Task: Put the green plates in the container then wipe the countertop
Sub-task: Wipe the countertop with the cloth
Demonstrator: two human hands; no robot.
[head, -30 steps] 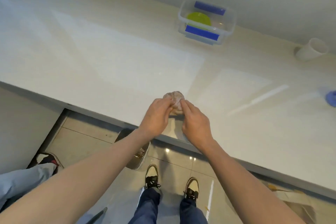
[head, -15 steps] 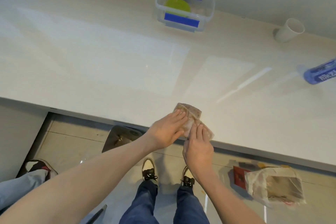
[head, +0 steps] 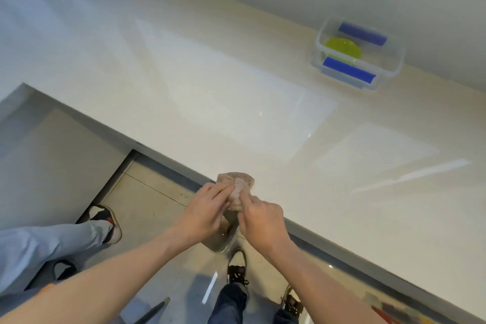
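Table [head: 236, 81]: a pale, glossy cream top running diagonally across the view, with a grey front edge and a plain wall behind it; soft window reflections lie on its surface.
Floor [head: 147, 200]: beige tiles below the table edge, at the lower left.
Second person [head: 39, 244]: at the far left, a leg in light blue trousers with a dark and white shoe (only the leg and foot show).
Left hand [head: 205, 212]: raised at the table's near edge, grip pressed together on the left side of the cloth, fingertips pinching its fabric.
Cloth [head: 236, 187]: a small, crumpled pinkish-beige rag held between both hands, its upper part over the table edge; whether it touches the surface I cannot tell.
Right hand [head: 263, 221]: just beside the left one, grip closed on the lower right part of the cloth, thumb and forefinger nipping it.
Wearer's legs [head: 231, 302]: dark blue jeans and dark and white shoes, standing on the floor straight below the hands.
Container [head: 359, 54]: a clear plastic box with blue clips on its two long sides, standing far back on the table against the wall, well apart from the hands.
Green plate [head: 343, 47]: lime-coloured, lying inside the container (how many are stacked there cannot be made out).
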